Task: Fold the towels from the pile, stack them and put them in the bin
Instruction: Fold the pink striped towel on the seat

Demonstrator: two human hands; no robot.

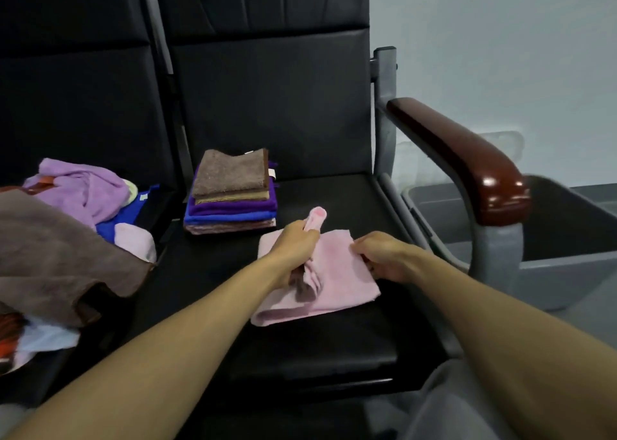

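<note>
Both hands, left hand (295,249) bunching and right hand (380,256) pinching, grip pink towel (337,272) mid-seat, mid-fold; next likely: flatten, then onto stack (232,194) behind.

- two hands: one left hand (295,249), one right hand (384,256).
- one pink towel (337,279) on its own.
- one stack of folded towels (232,194), showing five colour bands: brown, tan, purple, blue, dusty pink. the exact number of towels cannot be told.
- one pile of loose towels (66,239), at least six: lilac, brown, blue, pale pink, pale green, white.
- one grey bin (567,266).
- two black seats: one left seat (73,105), one right seat (273,105).
- one wooden armrest (467,159).
</note>
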